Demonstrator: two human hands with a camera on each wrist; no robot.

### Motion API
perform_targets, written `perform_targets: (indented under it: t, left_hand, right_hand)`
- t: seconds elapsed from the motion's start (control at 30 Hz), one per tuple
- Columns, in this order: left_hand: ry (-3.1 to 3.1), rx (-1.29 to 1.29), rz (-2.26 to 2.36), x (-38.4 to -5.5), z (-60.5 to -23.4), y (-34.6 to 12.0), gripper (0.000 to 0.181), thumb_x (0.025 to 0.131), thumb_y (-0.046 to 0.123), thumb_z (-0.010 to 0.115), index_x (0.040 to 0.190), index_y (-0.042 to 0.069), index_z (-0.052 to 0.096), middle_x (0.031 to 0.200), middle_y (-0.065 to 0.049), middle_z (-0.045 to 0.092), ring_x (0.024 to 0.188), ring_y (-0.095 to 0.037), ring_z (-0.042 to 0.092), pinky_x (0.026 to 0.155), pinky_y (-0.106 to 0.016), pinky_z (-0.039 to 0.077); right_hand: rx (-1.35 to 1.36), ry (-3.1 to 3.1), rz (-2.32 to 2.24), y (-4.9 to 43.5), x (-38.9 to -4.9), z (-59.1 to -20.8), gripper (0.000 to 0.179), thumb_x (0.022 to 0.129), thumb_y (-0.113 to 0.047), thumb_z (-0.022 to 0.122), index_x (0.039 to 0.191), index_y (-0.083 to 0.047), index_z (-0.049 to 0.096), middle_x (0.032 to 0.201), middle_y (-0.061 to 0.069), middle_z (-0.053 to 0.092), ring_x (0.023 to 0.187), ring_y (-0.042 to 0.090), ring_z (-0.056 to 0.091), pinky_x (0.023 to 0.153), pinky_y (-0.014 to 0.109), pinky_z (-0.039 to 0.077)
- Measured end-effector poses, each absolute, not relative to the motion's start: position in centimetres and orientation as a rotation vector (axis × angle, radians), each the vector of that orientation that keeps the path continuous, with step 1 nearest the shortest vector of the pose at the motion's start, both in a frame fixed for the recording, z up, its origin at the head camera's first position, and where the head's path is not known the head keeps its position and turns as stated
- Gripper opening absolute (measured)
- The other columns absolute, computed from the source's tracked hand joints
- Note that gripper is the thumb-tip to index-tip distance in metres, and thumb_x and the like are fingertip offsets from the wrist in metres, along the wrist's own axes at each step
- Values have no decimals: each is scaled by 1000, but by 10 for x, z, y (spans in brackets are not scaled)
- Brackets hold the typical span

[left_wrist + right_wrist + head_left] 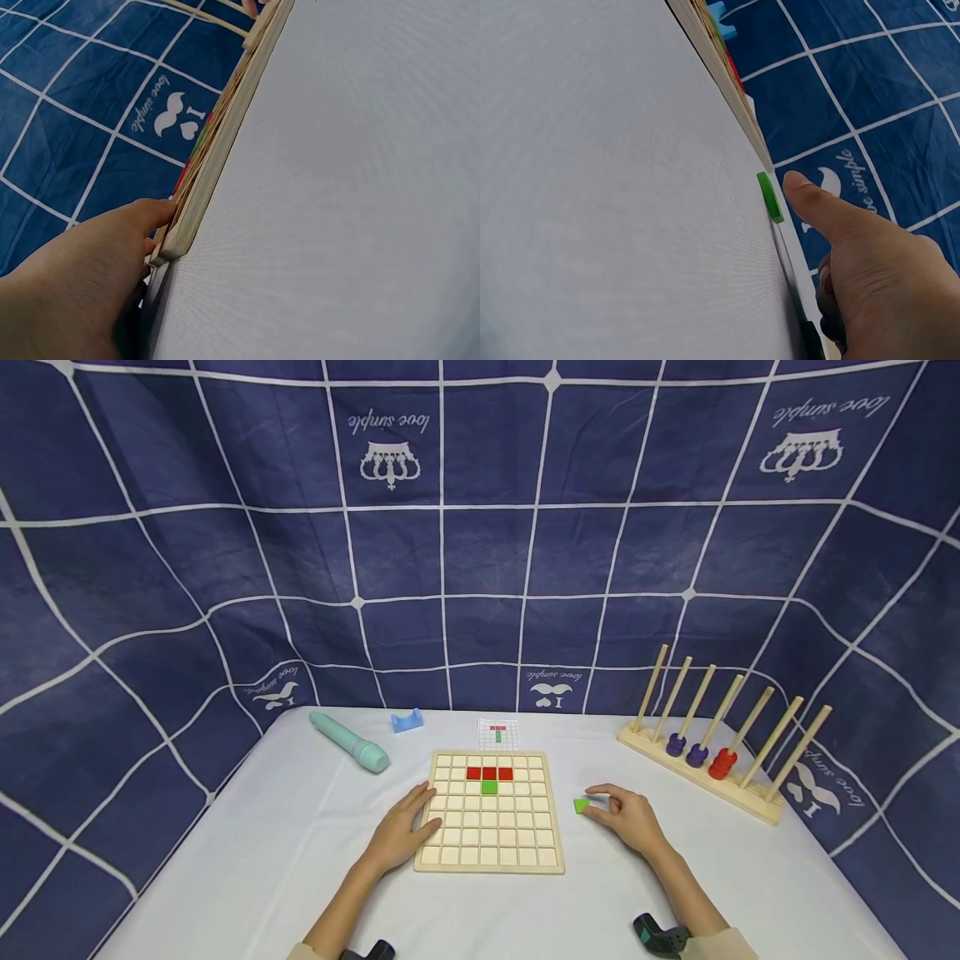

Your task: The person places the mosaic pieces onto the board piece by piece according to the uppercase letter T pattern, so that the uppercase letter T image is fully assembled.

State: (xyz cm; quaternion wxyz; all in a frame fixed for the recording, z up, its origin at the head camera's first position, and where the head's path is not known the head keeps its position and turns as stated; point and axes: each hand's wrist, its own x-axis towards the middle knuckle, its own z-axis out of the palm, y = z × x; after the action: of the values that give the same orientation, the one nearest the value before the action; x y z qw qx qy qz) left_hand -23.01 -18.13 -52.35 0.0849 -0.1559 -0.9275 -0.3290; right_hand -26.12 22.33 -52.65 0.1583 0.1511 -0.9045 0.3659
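Note:
A wooden grid board (487, 868) lies on the white table, with three red tiles (489, 773) in a row and one green tile (489, 787) under the middle one. My left hand (397, 837) rests along the board's left edge, its thumb over the rim. To the right of the board a loose green tile (582, 806) sits on the table. Beside it, my right hand (628, 817) has thumb and forefinger spread apart; in the right wrist view the thumb stands a little away from the loose tile (770, 198).
A small printed pattern card (498, 735) lies behind the board. Back left are a mint-green microphone (348, 741) and a blue curved block (407, 721). At right stands a wooden peg rack (701, 774) with purple and red beads. A blue grid-patterned cloth (480, 552) walls the table.

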Motion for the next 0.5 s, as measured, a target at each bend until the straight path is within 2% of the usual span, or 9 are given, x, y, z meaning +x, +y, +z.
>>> perform_targets:
  t: [0.5]
  left_hand:
    - [-2790,-441,-1012,-232,-527,-182,59,89,36,59,138,7,43,146,-13,32,132,-35,30,105,-53,26]
  right_hand:
    - [416,-2679,981,222,-260,-525,32,72,-32,78,98,-15,70,47,-13,33,43,2,26,40,20,26]
